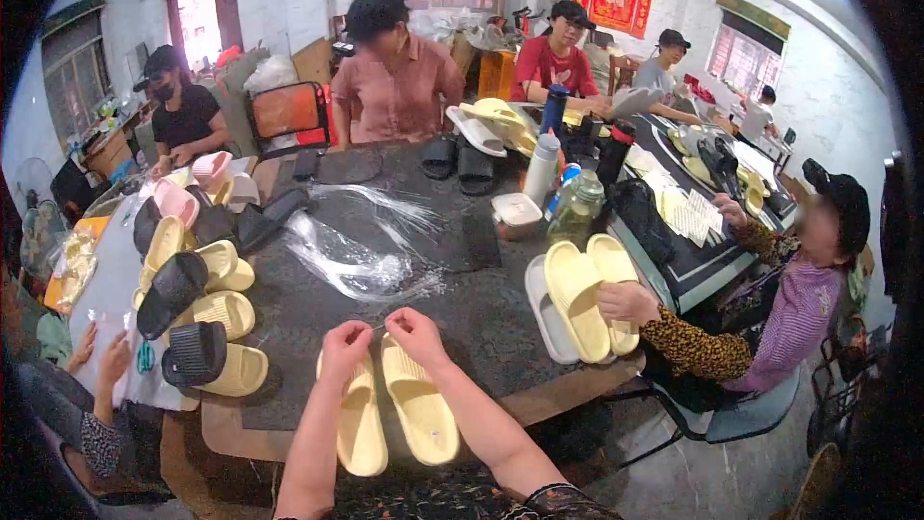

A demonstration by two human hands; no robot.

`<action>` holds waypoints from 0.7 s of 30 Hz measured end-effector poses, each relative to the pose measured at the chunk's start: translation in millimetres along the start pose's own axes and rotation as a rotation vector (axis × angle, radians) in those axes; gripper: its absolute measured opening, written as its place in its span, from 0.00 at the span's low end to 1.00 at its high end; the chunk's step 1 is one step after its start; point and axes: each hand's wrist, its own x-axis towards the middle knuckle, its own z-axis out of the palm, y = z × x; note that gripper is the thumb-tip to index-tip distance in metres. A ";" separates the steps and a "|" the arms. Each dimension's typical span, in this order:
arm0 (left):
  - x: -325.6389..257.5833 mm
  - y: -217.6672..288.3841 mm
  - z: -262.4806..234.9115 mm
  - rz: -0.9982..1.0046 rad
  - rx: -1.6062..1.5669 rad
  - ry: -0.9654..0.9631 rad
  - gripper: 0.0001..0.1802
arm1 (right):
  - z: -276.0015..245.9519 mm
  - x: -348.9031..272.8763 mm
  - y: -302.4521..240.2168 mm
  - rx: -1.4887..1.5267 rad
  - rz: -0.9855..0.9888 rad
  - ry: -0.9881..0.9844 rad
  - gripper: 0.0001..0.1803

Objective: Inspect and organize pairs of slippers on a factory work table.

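At the near edge of the dark-topped table (462, 279), a pair of pale yellow slide sandals lies side by side: a left slide (362, 433) and a right slide (423, 414), toes away from me. Above their straps, my left hand (346, 349) and my right hand (414, 337) are close together, fingertips pinched. Between them runs a thin pale strand (376, 328), too fine to make out fully. Beyond my hands, clear thin plastic strands (375, 270) are spread in loose bundles on the tabletop.
Yellow and black slides (226, 366) are heaped on the left. A co-worker's hand (628, 303) touches yellow slides (575, 294) on the right. A food container (516, 215), a white bottle (541, 169) and a glass jar (577, 207) stand beyond. Several people sit around.
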 end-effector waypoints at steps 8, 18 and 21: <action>8.6 -13.1 -1.3 0.046 0.024 -0.047 0.06 | -2.7 3.3 6.7 0.008 -0.003 -0.003 0.08; 0.9 11.4 -1.5 0.011 -0.015 -0.069 0.05 | 0.2 3.2 1.4 0.027 0.010 -0.060 0.06; 1.2 6.0 -3.0 0.019 -0.015 -0.081 0.05 | -1.4 -1.7 -3.3 -0.053 -0.018 -0.066 0.08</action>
